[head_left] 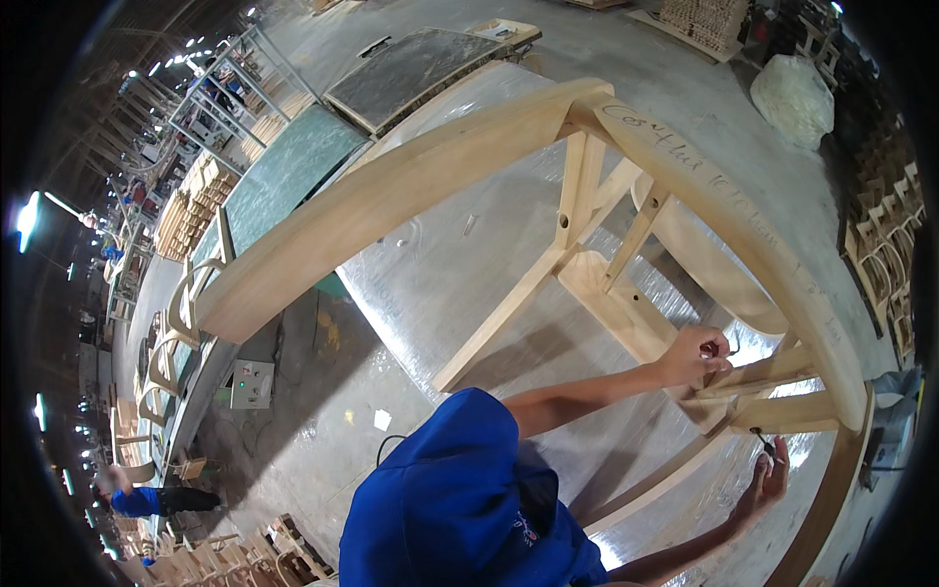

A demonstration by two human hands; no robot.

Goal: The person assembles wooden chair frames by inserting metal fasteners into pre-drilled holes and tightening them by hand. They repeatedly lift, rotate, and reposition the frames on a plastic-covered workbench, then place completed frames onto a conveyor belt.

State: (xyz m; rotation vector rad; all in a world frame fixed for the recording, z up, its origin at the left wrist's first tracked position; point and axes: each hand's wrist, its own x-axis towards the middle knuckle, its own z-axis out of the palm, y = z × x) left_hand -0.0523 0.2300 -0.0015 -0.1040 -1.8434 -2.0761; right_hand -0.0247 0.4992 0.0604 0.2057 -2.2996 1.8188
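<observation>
A large pale wooden chair frame (469, 161), with curved top rails and jointed legs, fills the middle and right of the head view. My left hand (696, 354) is closed in a pinch beside the frame's lower rail (626, 303); a small dark tip shows at its fingers, too small to name. Lower right, my right hand (765, 481) holds a thin dark bolt-like piece (763, 438) between its fingertips. That piece points at a hole in a short wooden rail (797, 413); whether it has entered the hole I cannot tell.
Under the frame lies a plastic-covered work surface (421, 274). Green-topped tables (284, 176) and a dark-topped table (421, 73) stand beyond it. A grey control box (252, 384) is at left. Stacked wooden parts (885, 245) line the right; another person (147, 501) is at lower left.
</observation>
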